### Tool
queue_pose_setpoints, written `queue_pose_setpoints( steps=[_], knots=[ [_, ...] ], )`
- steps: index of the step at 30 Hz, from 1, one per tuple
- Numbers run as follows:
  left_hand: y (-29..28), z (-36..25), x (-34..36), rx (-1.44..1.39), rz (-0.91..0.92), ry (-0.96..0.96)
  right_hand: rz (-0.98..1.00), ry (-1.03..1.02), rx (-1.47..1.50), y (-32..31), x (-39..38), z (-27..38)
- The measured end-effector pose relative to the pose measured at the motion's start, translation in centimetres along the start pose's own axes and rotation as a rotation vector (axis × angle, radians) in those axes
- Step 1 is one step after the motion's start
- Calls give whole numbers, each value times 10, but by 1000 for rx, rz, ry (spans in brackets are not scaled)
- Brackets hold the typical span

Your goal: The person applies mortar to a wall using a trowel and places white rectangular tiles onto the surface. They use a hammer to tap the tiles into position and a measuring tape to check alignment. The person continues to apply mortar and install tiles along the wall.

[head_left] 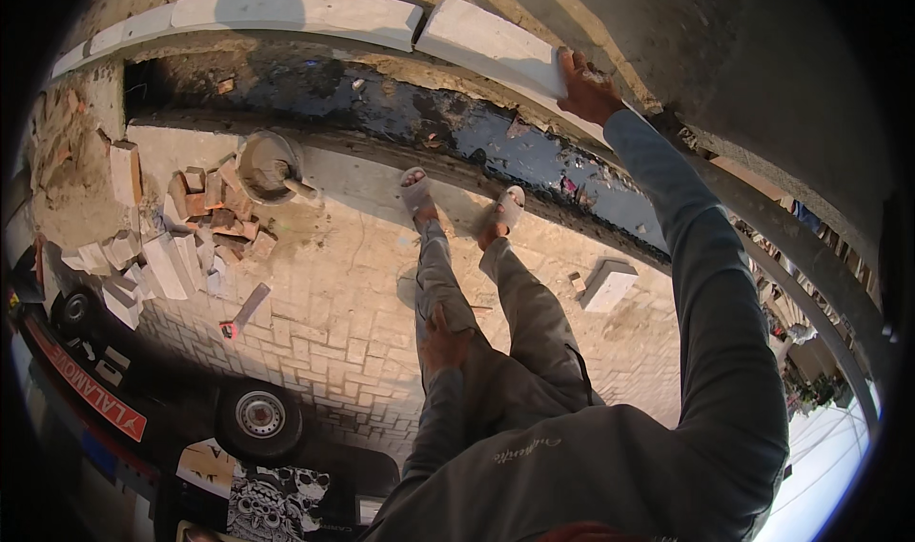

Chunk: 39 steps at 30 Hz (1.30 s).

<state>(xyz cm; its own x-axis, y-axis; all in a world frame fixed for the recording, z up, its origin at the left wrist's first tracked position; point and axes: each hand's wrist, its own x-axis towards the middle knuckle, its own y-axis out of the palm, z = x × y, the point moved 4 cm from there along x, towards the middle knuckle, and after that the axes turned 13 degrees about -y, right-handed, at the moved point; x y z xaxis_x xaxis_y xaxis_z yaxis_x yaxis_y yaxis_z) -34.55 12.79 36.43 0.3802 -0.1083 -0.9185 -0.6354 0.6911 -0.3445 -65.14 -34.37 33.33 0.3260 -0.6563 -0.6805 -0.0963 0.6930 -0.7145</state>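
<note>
My right arm reaches far out to the right. My right hand (588,91) is closed over a long white block (496,44), its fingers toward the block's far edge. The block lies along the far side of the drain, at a slight angle to the row of white blocks (315,10) on its left, with a narrow dark gap between. My left hand (444,342) lies on my left leg near the knee, fingers extended, with nothing visible in it. Both feet, in sandals, stand at the near edge of the drain.
Dark water fills the drain (410,108) before my feet. Left of me are a mortar bucket (269,165), broken bricks (224,208), pale block pieces (172,264) and a red-handled saw (248,311). A cut white block (608,285) lies right; a dark vehicle (262,416) stands lower left.
</note>
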Motion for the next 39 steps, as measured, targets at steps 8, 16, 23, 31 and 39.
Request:
queue_pose_setpoints(
  steps=[8,16,23,31,39],
  knots=[
    [-13,-5,0,-56,51,-1,-34,-6,-68,20,11,12],
    [-33,-18,7,-47,-48,92,183,-43,-561,34,38,16],
    [-52,-17,23,-38,-43,117,68,-93,-1411,79,49,-7],
    [-81,-2,51,30,32,246,447,78,-1939,65,46,18],
    [-243,-165,104,-132,-135,717,-256,227,-332,38,26,40]
  ],
)
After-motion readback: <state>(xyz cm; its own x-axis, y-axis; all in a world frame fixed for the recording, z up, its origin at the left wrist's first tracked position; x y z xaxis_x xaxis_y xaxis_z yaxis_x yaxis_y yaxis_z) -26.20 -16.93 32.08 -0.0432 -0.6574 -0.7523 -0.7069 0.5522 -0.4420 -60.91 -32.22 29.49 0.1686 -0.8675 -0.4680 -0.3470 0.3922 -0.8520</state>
